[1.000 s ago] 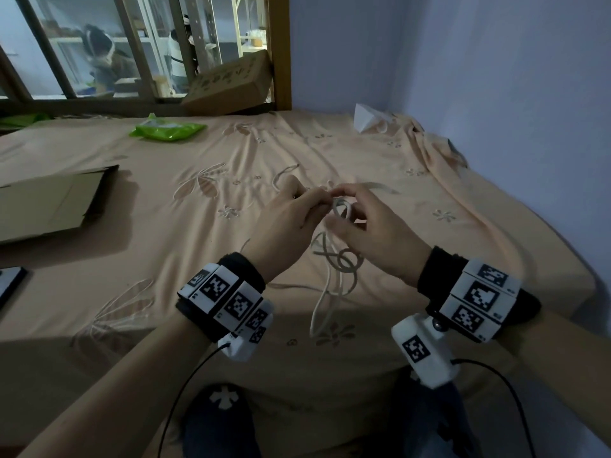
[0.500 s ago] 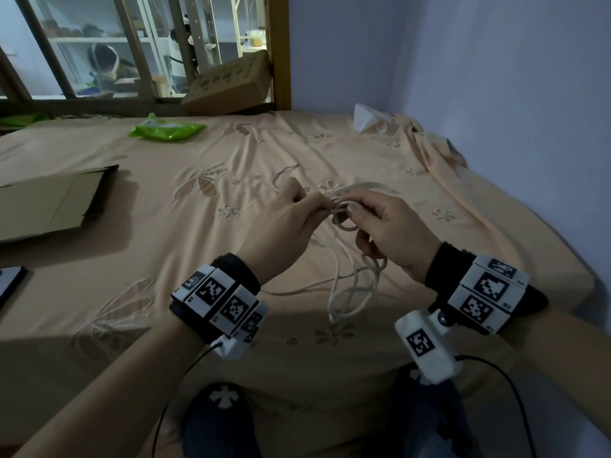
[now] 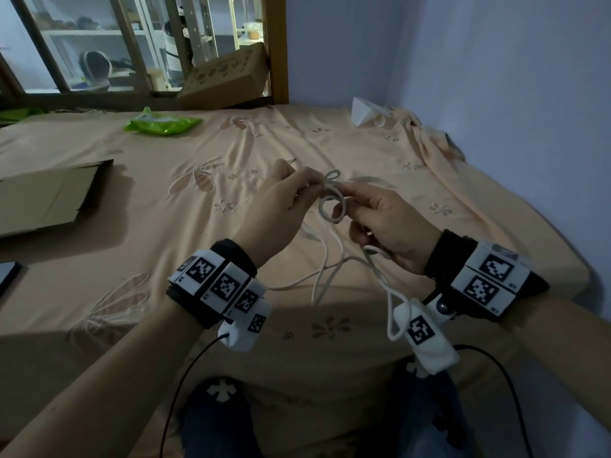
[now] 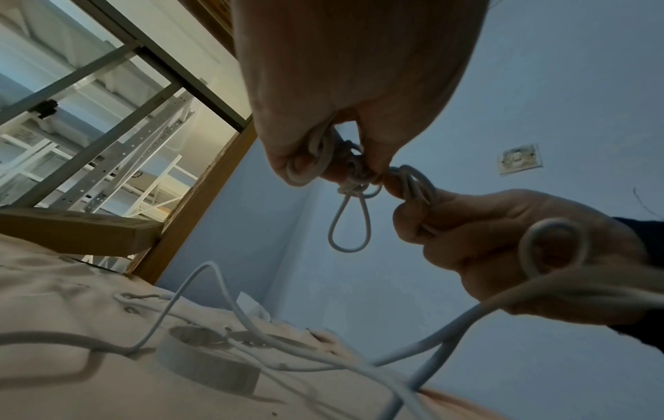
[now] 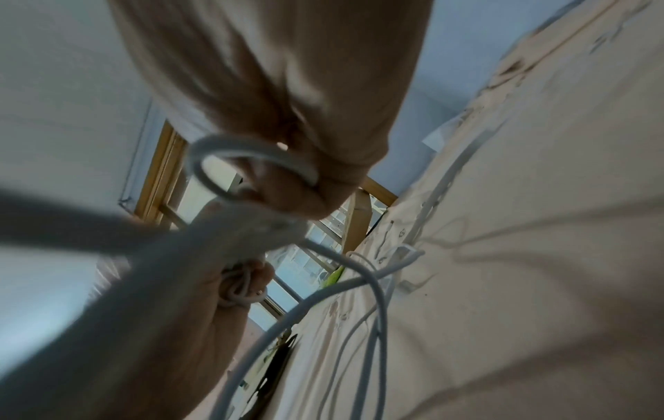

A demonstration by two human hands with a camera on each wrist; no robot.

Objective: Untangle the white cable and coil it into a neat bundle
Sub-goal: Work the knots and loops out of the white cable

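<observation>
The white cable (image 3: 332,208) is knotted into small loops held up between both hands over the bed. My left hand (image 3: 284,200) pinches the knot from the left, fingers curled round several strands (image 4: 316,162). My right hand (image 3: 380,216) pinches the knot's right side and also grips a further loop (image 4: 553,250) in its curled lower fingers. One loop (image 4: 350,227) hangs free below the knot. Slack strands (image 3: 325,272) trail down onto the sheet, and one loop (image 3: 395,312) hangs beside my right wrist. In the right wrist view the cable (image 5: 251,159) curls close to the lens, blurred.
A peach bedsheet (image 3: 198,259) covers the bed. A flat cardboard piece (image 3: 46,196) lies at the left, a green packet (image 3: 163,123) at the far side, a cardboard box (image 3: 228,81) against the wooden frame. A roll of tape (image 4: 208,366) sits on the sheet. The wall is close on the right.
Both hands have lifted the knot higher and drawn slightly apart. The hanging tangle below has loosened, and longer slack now trails toward my right wrist.
</observation>
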